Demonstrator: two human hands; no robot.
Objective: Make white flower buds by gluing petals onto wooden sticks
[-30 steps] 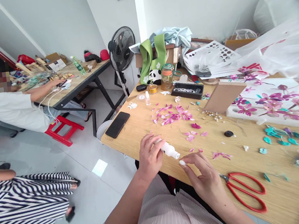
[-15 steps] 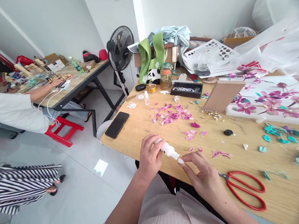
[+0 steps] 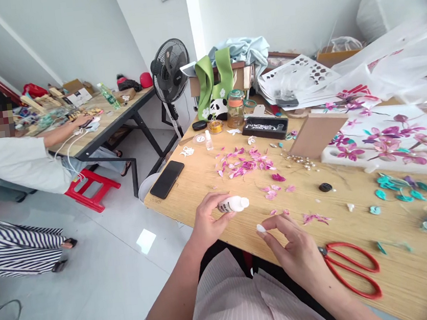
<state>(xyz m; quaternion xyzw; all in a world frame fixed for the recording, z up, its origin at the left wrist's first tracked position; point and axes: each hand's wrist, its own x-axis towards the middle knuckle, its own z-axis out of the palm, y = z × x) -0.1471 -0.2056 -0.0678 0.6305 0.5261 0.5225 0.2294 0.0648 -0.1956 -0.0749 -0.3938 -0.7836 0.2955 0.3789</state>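
Observation:
My left hand (image 3: pixel 209 219) is closed around a small white squeeze bottle (image 3: pixel 234 204) with dark print, which lies almost level with its narrow end pointing right. My right hand (image 3: pixel 290 241) pinches a small white oval piece (image 3: pixel 260 228) between thumb and forefinger, just below and right of the bottle and apart from it; its exact kind is too small to tell. Red-handled scissors (image 3: pixel 351 267) rest on the table beside my right wrist, their blades hidden behind it. Pink petals (image 3: pixel 246 161) lie scattered beyond both hands.
A black phone (image 3: pixel 167 179) lies near the table's left edge. Farther back stand a small clear bottle (image 3: pixel 208 140), a glass jar (image 3: pixel 235 110) and a black tray (image 3: pixel 266 134). Teal pieces (image 3: pixel 404 192) lie at right. Another person (image 3: pixel 20 159) works at a separate table.
The bottle has tipped from slanting down toward the white piece to nearly level, its narrow end moving up and away. My right hand keeps its pinch, almost in place.

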